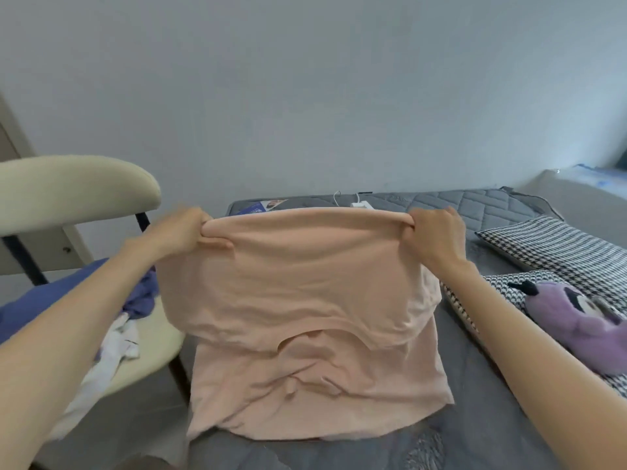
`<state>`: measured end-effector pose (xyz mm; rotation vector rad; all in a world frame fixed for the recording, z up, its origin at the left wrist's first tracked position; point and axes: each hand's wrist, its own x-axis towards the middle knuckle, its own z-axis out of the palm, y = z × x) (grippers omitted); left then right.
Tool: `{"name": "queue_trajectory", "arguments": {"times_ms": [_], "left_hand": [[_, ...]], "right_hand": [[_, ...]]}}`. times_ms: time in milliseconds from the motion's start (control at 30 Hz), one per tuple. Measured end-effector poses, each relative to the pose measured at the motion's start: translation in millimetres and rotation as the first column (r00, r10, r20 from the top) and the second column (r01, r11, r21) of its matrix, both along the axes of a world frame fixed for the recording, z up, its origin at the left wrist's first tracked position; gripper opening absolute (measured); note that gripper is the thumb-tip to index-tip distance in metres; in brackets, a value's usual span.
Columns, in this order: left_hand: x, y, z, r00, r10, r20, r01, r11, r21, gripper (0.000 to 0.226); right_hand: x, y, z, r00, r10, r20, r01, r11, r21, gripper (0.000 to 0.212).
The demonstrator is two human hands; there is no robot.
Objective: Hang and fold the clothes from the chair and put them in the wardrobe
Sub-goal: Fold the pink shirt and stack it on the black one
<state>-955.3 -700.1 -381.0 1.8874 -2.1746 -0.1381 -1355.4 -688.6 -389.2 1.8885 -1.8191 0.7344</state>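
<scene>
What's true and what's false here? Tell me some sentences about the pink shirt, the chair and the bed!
1. The left hand and right hand both grip the pink shirt. True.
2. The pink shirt lies flat on the chair. False: the hands hold it up over the bed.
3. The chair holds blue and white clothes. True.
4. The purple plush toy sits on the chair. False: it lies on a checked pillow on the bed.
</scene>
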Motion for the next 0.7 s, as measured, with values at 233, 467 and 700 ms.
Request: {"name": "queue_trajectory", "arguments": {"times_ms": [233, 467, 700], "left_hand": [[-5, 61, 72, 0.99, 0.142, -0.013, -0.108, 0.69, -0.716, 0.031], [5, 108, 82, 0.963, 0.252, -0.093, -0.246, 0.691, -0.68, 0.029], [13, 141, 88, 0.964, 0.208, -0.165, -0.263, 0.667, -0.697, 0.049]], "right_hand": [[7, 36, 82, 0.997, -0.022, 0.072, 0.045, 0.944, -0.326, 0.019], [18, 85, 99, 0.985, 0.044, 0.17, -0.003, 0.972, -0.236, 0.024], [27, 122, 101, 0.956, 0.062, 0.286, 0.013, 0.967, -0.253, 0.038]]}}
